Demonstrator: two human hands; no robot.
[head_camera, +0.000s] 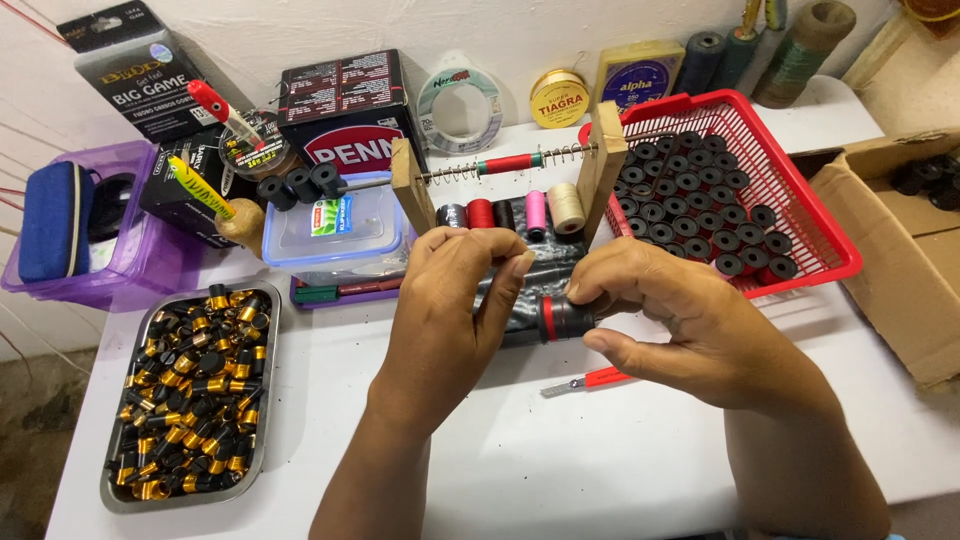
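1. Dozens of small black and gold caps fill the metal tray (262, 400) at my far left; none is in my fingers now, so I judge that pile to be stock waiting its turn.
2. Behind it, a purple bin (130, 262) and a clear lidded box (345, 240) stand shut off from view; what they contain I cannot make out.
3. My left hand (450, 305) hangs over the middle of the table, fingers curled and pinched at the tips. Whether they grip a thread or nothing at all I cannot tell; anything there is too fine to see.
4. Just beyond, the wooden rack (605, 165) carries spools of thread in black, red, pink and cream.
5. My right hand (680, 325) grasps a black sleeve (565, 318) with a red band, thumb below and fingers above, so only its left end shows.
6. Under that hand lies a red-handled blade (590, 380).
7. The red basket (830, 250) at right holds rows of black rings; a cardboard box (900, 260) is cut off by the edge.
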